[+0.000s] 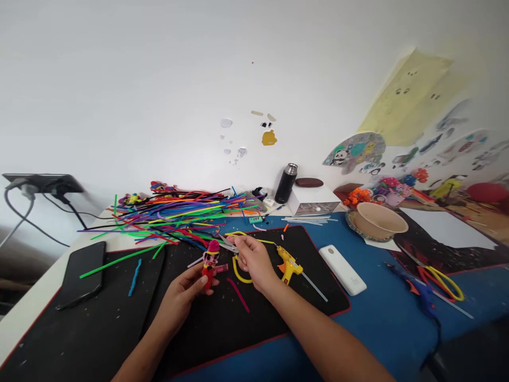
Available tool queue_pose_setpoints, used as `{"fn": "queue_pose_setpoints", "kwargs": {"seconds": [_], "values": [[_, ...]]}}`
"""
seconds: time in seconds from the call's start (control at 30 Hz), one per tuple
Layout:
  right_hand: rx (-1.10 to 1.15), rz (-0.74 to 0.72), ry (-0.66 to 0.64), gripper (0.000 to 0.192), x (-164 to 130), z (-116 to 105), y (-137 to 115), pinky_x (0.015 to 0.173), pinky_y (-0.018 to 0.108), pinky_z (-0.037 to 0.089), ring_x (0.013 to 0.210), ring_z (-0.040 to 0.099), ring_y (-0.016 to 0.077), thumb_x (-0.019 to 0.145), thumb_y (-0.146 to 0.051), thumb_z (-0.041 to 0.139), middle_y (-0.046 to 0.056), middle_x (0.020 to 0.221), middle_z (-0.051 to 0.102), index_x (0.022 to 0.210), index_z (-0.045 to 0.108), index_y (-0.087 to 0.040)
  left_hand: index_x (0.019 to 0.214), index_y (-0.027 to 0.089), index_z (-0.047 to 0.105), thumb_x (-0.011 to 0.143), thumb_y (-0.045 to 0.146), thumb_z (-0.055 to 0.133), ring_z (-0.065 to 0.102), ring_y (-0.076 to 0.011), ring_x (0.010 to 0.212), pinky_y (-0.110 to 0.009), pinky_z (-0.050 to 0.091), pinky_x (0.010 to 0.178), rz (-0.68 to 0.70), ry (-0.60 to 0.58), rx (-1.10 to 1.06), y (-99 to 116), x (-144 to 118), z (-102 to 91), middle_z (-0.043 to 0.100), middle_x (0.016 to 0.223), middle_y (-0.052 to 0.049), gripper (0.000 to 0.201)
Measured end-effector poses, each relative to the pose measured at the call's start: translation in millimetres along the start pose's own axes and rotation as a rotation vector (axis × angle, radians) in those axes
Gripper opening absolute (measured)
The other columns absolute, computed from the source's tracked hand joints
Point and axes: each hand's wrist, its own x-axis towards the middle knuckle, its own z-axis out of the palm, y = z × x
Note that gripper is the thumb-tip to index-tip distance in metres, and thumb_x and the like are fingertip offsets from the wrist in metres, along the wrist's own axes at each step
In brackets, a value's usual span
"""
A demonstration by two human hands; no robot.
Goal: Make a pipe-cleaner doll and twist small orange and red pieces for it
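My left hand (185,289) is closed around a small figure (211,260) with a pink knobbed hat and a red body, held upright. It looks made of fuzzy pipe cleaners. Close beside its head, my right hand (252,260) is closed on what look like scissors (228,245); their silver blades point left and their handles are hidden by the fingers. A curved yellow pipe cleaner (240,276) shows beneath the right hand. On the black mat (254,329) below lies a dark pink pipe cleaner (238,295).
A yellow glue gun (289,263) with a glue stick lies right of my hands, then a white power bank (342,269). Many coloured pipe cleaners (178,212) are heaped behind. A black phone (81,276) is at left. A blue glue gun (417,292) and a bowl (382,220) stand right.
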Motion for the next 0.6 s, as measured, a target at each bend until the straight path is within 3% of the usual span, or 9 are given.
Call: {"fn": "queue_pose_setpoints", "kwargs": {"seconds": [0.17, 0.33, 0.47, 0.6], "values": [[-0.293, 0.010, 0.014, 0.046, -25.8, -49.6, -12.7, 0.042, 0.022, 0.022, 0.043, 0.029, 0.0071, 0.081, -0.061, 0.075, -0.009, 0.055, 0.042, 0.095, 0.072, -0.018, 0.114, 0.017, 0.078, 0.064, 0.043, 0.095, 0.078, -0.0306, 0.085, -0.033, 0.062, 0.066, -0.028, 0.015, -0.019, 1.8, -1.5, 0.6, 0.081, 0.105, -0.013, 0.059], [-0.780, 0.027, -0.027, 0.034, -54.0, -95.7, -29.9, 0.053, 0.024, 0.032, 0.055, 0.046, 0.0123, 0.089, -0.049, 0.071, -0.005, 0.063, 0.049, 0.106, 0.076, -0.020, 0.112, 0.017, 0.078, 0.062, 0.043, 0.095, 0.078, -0.0308, 0.085, -0.033, 0.062, 0.065, -0.046, 0.022, -0.032, 4.1, -3.3, 2.2, 0.081, 0.103, -0.013, 0.059], [-1.164, 0.067, -0.067, 0.028, -68.0, -112.9, -41.3, 0.060, 0.026, 0.034, 0.065, 0.057, 0.0160, 0.091, -0.037, 0.070, -0.001, 0.070, 0.062, 0.113, 0.077, -0.023, 0.108, 0.018, 0.080, 0.061, 0.043, 0.096, 0.078, -0.0300, 0.083, -0.032, 0.062, 0.063, -0.053, 0.024, -0.046, 4.7, -3.8, 3.0, 0.082, 0.102, -0.012, 0.056], [-1.376, 0.126, -0.135, 0.033, -72.7, -118.1, -43.0, 0.063, 0.027, 0.037, 0.070, 0.064, 0.0182, 0.090, -0.033, 0.070, 0.001, 0.075, 0.070, 0.121, 0.074, -0.022, 0.109, 0.018, 0.079, 0.060, 0.042, 0.097, 0.078, -0.0302, 0.083, -0.032, 0.061, 0.063, -0.060, 0.045, -0.077, 4.9, -3.8, 2.8, 0.081, 0.100, -0.012, 0.058]]}}
